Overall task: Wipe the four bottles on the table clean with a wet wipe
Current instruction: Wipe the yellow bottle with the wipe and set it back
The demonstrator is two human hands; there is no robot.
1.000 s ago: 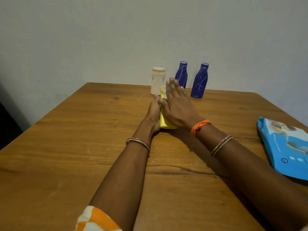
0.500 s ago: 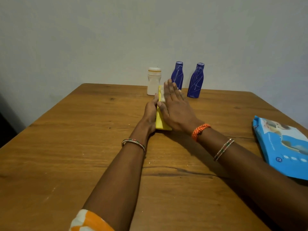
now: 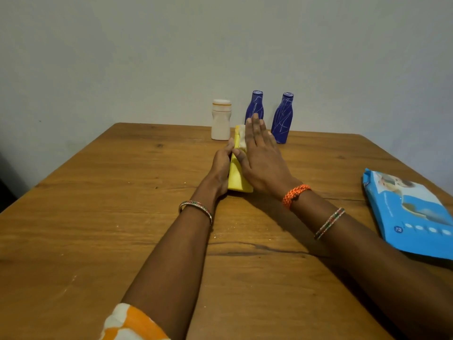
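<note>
A yellow bottle (image 3: 237,180) lies on its side in the middle of the wooden table (image 3: 98,217), pointing away from me. My left hand (image 3: 220,168) grips its left side. My right hand (image 3: 262,160) lies flat over its top, fingers stretched out, pressing a white wet wipe (image 3: 242,139) against it; only a bit of the wipe shows by the fingers. At the back a white bottle (image 3: 221,121) and two blue bottles (image 3: 256,104) (image 3: 283,119) stand upright in a row. My right fingertips partly cover the nearer blue bottle's base.
A blue pack of wet wipes (image 3: 411,212) lies flat near the table's right edge. A grey wall rises right behind the row of bottles. A dark crack in the wood runs across the table under my forearms.
My right hand with the wipe has slid a little farther along the yellow bottle toward the blue bottles. My left hand keeps its hold.
</note>
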